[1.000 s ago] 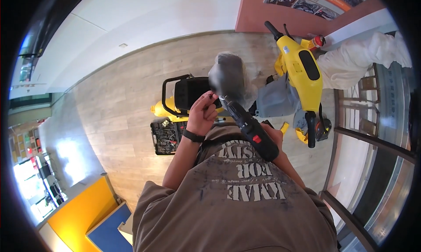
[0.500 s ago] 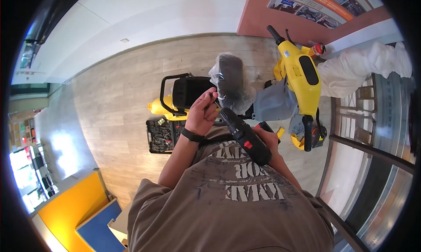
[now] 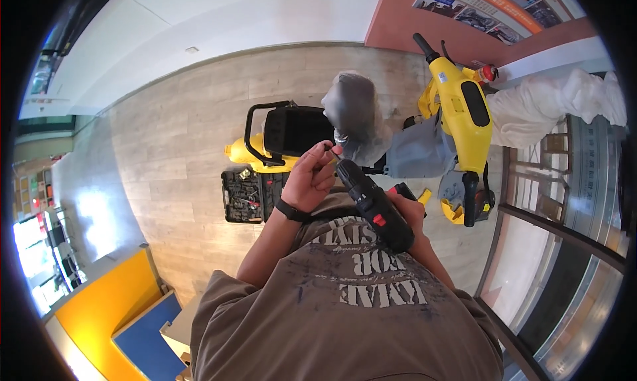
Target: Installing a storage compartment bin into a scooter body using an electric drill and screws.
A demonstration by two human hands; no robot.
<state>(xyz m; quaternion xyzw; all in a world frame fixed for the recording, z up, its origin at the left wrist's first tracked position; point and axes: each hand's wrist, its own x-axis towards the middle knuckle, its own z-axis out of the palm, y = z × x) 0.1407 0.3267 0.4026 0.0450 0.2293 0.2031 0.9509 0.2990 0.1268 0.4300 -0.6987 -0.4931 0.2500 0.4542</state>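
Observation:
My right hand (image 3: 410, 207) is wrapped round the handle of a black cordless drill (image 3: 373, 205) with a red switch. The drill is held before my chest, its chuck tilted up and left. A thin bit (image 3: 335, 155) sticks out of the chuck toward my left hand (image 3: 310, 182). The thumb and forefinger of that hand pinch at the bit's tip, round something small and dark that I cannot make out. Beyond the hands is a yellow scooter (image 3: 464, 119) with a black seat (image 3: 298, 132). A dark part in clear plastic wrap (image 3: 356, 109) sits at its middle.
An open tool case (image 3: 249, 196) with sockets and bits lies on the wood floor, left of my hands. A draped white cover (image 3: 544, 112) and a red fire extinguisher (image 3: 489, 74) stand at the right. Yellow and blue panels (image 3: 106, 301) are at the lower left.
The drill's tip and my left fingertips have come closer together, and the thin bit shows more plainly. The whole view has shifted slightly. Both hands keep their grips.

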